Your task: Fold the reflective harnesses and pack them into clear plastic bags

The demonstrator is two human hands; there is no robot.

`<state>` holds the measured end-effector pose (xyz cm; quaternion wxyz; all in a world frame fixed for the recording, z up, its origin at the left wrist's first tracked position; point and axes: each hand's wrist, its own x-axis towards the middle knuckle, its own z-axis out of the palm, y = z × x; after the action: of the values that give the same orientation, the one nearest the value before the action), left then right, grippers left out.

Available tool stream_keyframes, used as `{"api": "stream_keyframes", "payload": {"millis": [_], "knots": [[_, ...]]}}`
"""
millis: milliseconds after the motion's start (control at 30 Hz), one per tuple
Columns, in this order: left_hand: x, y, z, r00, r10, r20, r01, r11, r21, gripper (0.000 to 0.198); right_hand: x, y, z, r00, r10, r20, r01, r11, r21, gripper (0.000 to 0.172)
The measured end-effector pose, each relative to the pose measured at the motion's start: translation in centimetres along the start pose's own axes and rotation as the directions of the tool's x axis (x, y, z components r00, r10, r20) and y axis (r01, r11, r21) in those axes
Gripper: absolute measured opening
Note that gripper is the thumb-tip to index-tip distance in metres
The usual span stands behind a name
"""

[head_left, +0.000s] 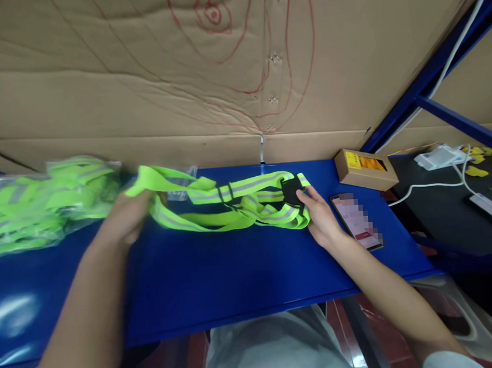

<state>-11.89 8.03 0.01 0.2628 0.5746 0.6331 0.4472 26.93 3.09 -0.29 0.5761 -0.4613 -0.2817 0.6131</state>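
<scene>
A neon green reflective strap [231,220] with grey stripes stretches between both hands over the blue table. My left hand [131,213], somewhat blurred, is closed on its left end. At the right end, my right hand [318,215] grips the strap by a black plastic piece [291,192], thumb on top. A black slider [225,192] sits on the upper band near the middle. The strap's right half is folded in several loops.
Clear bags of green straps [34,208] lie at the left. A phone [357,221] and an open cardboard box [365,168] are at the right. Beyond them, a dark surface [448,221] holds white cables and devices. A cardboard wall [141,101] rises behind the table [219,285].
</scene>
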Motion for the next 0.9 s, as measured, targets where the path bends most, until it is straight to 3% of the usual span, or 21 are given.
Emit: {"api": "stream_keyframes", "payload": {"millis": [67,133,233,367,500,567,633,700,767,800,867,900], "knots": [[-1.1,0.1,0.0,0.981,-0.091,0.171,0.098,0.995,-0.031,0.046,0.2,-0.2,-0.1,1.0,-0.012,0.006,0.012,1.0,-0.018,0.045],[-2.4,0.3,-0.2,0.93,-0.117,0.349,0.184,0.969,-0.167,0.05,0.2,-0.3,0.0,0.999,-0.014,0.034,0.016,0.999,-0.04,0.043],[-3.9,1.0,-0.1,0.847,0.005,0.531,0.259,0.869,-0.421,0.077,0.0,-0.2,0.1,0.997,-0.01,0.073,0.015,0.998,-0.059,0.041],[-4.6,2.4,0.9,0.782,0.148,0.605,0.269,0.796,-0.542,0.096,0.1,0.2,0.1,0.996,0.007,0.09,0.002,0.995,-0.097,0.044],[-4.8,3.2,1.3,0.783,0.112,0.612,0.313,0.779,-0.543,0.124,0.3,0.5,0.0,0.995,-0.009,0.097,0.02,0.993,-0.118,0.044],[-4.8,3.2,0.9,0.778,0.108,0.619,0.296,0.806,-0.512,0.128,0.4,0.5,-0.1,0.997,-0.035,0.075,0.043,0.993,-0.106,0.043],[-4.8,3.0,0.4,0.791,0.119,0.6,0.23,0.851,-0.472,0.12,0.5,0.4,-0.1,0.996,-0.069,0.056,0.074,0.993,-0.093,0.043],[-4.4,2.8,0.1,0.855,0.107,0.508,0.127,0.906,-0.404,0.097,0.6,0.2,-0.2,0.995,-0.096,0.04,0.099,0.991,-0.089,0.042],[-3.8,2.4,0.2,0.945,0.128,0.303,-0.051,0.967,-0.248,0.065,0.6,0.0,-0.3,0.994,-0.104,0.033,0.106,0.99,-0.091,0.038],[-3.3,2.1,0.3,0.969,0.175,0.172,-0.153,0.979,-0.133,0.05,0.6,-0.2,-0.4,0.994,-0.099,0.036,0.102,0.99,-0.096,0.035],[-2.3,1.3,0.5,0.957,0.286,-0.036,-0.281,0.954,0.106,0.035,0.4,-0.4,-0.5,0.995,-0.082,0.049,0.088,0.99,-0.114,0.031],[-1.8,0.8,0.5,0.948,0.307,-0.088,-0.285,0.937,0.201,0.034,0.4,-0.5,-0.5,0.996,-0.07,0.057,0.077,0.989,-0.123,0.029]]}}
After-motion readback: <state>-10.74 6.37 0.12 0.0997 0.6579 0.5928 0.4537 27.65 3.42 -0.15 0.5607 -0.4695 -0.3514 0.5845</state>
